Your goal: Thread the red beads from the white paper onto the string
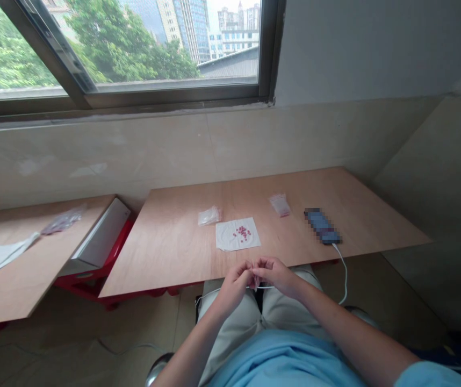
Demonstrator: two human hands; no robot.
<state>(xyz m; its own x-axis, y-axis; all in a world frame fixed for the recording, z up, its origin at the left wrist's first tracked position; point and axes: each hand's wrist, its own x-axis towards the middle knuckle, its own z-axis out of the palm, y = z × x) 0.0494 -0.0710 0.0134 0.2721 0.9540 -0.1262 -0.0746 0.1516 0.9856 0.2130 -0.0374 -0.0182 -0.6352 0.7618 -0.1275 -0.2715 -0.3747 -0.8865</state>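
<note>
- The left hand (234, 286) and the right hand (275, 274) are held together above the lap, just beyond the near edge of the plywood desk (174, 255).
- A thin white cord (265, 287) is located between the hands and is stretched across the front of the right hand.
- Both hands are judged to be closed in a fingertip pinch on the thin white cord. The exact contact points are hidden by the fingers.
- A small pale pink piece (256, 280) is seen at the fingertips; its form is too small to be determined.
- The thin white cord is judged to be light, soft and easily slipped. Hold is best taken close to the working end, between thumb and forefinger.
- The pale pink piece is judged to be light and easily dropped; fingertip pressure is considered sufficient.
- A square of white tissue (237, 234) lies on the desk ahead of the hands, with small red-pink beads (242, 232) heaped on it.
- A clear plastic bag (209, 216) lies beyond the tissue to the left, and a small pink-tinted plastic bag (280, 205) to the right.
- A smartphone (322, 226) lies further right, with a white charging cable (345, 279) running off the desk edge.
</note>
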